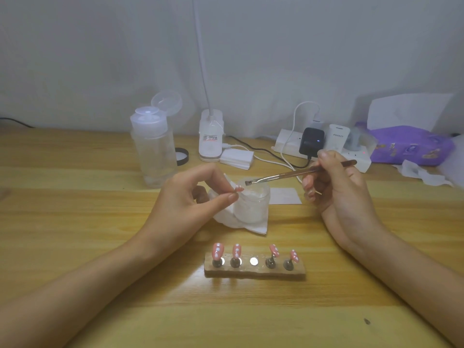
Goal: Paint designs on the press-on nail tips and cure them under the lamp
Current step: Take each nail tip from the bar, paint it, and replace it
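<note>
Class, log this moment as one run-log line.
left hand: pinches pink dotted nail tip | right hand: holds thin flat brush over clear jar | wooden stand: four tips mounted, middle slot empty

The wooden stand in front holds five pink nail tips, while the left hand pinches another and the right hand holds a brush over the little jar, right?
No: the head view shows four pink nail tips on the wooden stand, its middle spot empty. The left hand pinches another tip; the right hand holds a brush over the little jar.
</note>
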Tool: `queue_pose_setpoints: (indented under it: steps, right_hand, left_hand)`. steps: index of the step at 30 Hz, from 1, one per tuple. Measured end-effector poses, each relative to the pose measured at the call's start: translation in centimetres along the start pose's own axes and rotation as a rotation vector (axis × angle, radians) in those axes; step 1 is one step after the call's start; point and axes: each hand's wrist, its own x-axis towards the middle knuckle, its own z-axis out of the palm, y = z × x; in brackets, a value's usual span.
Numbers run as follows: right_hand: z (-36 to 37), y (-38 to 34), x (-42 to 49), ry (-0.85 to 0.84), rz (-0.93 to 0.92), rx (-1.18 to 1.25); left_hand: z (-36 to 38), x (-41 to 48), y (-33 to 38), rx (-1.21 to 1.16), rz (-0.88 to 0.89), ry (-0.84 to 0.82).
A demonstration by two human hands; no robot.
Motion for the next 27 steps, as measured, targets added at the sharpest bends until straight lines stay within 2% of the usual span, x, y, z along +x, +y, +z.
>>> queue_pose_setpoints:
  steps: [4,9,13,19,27]
  right_hand:
    - [0.5,0.1,-0.2,-0.101,-0.030,-0.010]
    - [-0.1,0.2,0.0,-0.017,-0.019,-0.081]
    - [-0.2,0.1,0.1,0.025,-0.018,-0.030]
    - [0.2,-0.4,-0.1,0.019,0.011,0.049]
    - [0.5,-2.0,0.2,-0.068,-0.058,0.090]
  left_hand:
    - [0.1,-0.1,0.2,0.009,-0.020,0.017]
    - [0.0,0.0,0.2,-0.012,-0.068,0.031]
    - [0.0,0.0,0.3,-0.017,-0.056,0.053]
    - [-0.3,-0.1,0.2,-0.032,-0.067,0.110]
    - [-1.1,0.1,0.1,-0.049,-0.041,0.194]
